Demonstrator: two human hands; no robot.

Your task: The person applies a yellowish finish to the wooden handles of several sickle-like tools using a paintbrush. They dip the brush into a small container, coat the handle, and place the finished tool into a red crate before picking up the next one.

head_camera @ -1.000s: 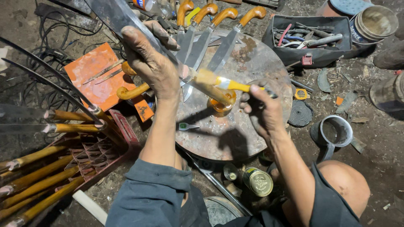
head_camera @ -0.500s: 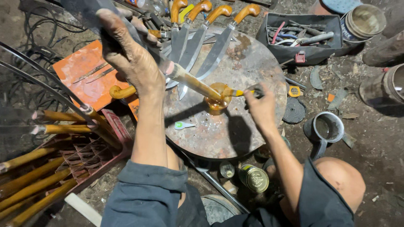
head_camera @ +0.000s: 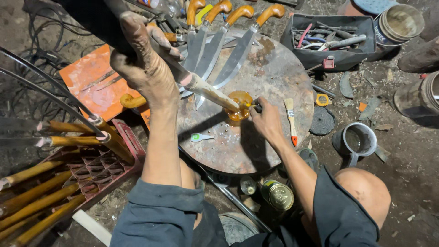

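Head view: pale-handled knife [head_camera: 208, 91] over amber varnish [head_camera: 238, 103].

Grimy, dust-smeared left hand [head_camera: 144, 68] and right hand [head_camera: 266, 121], both bare, no gloves or rings visible. Faded blue-grey cloth sleeves [head_camera: 157, 212] pushed up above the elbows, creased and worn. Forearms uncovered. One bare knee [head_camera: 363, 192] shows at lower right.
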